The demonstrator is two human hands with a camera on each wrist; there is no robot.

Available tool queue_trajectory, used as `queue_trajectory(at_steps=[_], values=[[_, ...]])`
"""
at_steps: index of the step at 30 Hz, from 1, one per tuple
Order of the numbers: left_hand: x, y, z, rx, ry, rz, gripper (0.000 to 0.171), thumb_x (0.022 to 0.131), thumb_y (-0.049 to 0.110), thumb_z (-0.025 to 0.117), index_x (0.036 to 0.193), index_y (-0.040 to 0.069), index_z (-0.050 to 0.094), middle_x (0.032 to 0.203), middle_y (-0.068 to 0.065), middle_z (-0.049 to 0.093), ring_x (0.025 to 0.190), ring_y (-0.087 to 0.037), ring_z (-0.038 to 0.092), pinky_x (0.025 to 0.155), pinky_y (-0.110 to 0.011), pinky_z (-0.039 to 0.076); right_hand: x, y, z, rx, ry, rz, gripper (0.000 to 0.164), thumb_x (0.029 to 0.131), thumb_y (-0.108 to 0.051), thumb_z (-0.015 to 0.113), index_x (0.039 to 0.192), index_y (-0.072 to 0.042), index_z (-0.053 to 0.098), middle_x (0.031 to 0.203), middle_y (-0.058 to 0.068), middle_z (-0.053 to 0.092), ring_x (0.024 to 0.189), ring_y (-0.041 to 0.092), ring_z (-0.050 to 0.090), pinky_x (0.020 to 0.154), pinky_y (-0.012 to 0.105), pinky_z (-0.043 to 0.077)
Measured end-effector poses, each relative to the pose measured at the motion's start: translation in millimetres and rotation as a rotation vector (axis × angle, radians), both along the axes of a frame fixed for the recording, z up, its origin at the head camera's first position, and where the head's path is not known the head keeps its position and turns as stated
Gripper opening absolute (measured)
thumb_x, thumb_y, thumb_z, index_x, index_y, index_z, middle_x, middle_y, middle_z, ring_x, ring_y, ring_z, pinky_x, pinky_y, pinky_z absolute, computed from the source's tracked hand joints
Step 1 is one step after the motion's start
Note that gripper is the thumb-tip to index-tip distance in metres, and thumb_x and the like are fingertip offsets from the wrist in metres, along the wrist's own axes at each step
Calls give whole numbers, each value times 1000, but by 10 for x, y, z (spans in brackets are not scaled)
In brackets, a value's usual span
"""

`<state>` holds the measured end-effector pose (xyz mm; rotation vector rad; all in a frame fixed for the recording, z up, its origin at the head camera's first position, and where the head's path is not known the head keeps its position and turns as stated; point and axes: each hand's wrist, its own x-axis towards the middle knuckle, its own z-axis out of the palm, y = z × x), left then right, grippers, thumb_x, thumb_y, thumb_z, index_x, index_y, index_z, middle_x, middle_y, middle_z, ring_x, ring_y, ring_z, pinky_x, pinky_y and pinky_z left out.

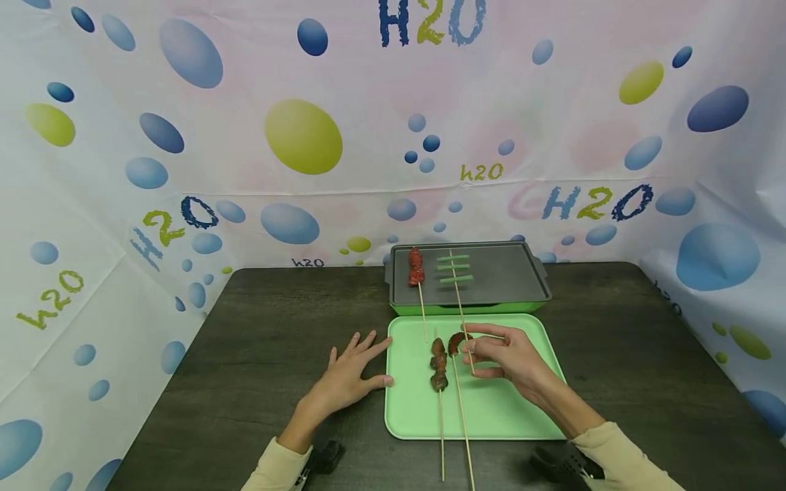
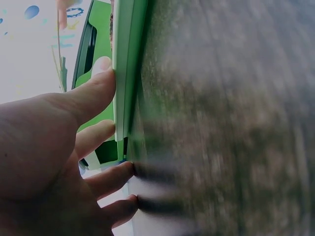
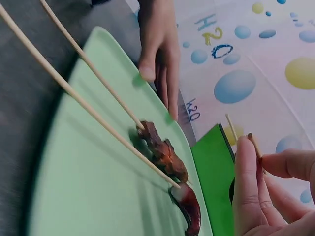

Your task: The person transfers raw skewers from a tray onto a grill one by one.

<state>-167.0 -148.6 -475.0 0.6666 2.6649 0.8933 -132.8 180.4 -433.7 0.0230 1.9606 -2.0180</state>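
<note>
Table (image 1: 295, 314): dark wood grain before me, its far corners rounded.
Backdrop (image 1: 368, 82): I face a creased white sheet with faint pink patches, behind the table's far edge and out past its left and right edges.
Lettering (image 1: 434, 22): I read "H2O" high up, again beyond both far corners.
Ovals (image 1: 303, 136): blue and yellow-green, scattered all over the sheet around me.

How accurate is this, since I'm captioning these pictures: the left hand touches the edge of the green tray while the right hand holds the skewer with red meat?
Wrong skewer: the head view shows the right hand holding the skewer with green pieces. The left hand does touch the edge of the green tray.
</note>
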Motion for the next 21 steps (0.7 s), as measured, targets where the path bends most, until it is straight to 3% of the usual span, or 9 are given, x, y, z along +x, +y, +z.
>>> queue_trajectory(at_steps=[11, 21], values=[[0, -10, -24, 1, 4, 7, 74, 94, 43, 73, 159, 22, 44, 166, -16, 28, 154, -46, 12, 111, -81, 2, -396, -50, -46, -16, -17, -63, 48, 103, -11, 63, 146, 9, 51, 114, 12, 74, 93, 13, 72, 84, 34, 60], [-3, -7, -16, 7, 6, 3, 74, 94, 43, 73, 159, 22, 44, 166, -16, 28, 154, -46, 13, 111, -81, 2, -515, -71, -55, -35, -26, -63, 50, 104, -10, 63, 146, 12, 48, 117, 16, 73, 90, 14, 73, 84, 34, 61]])
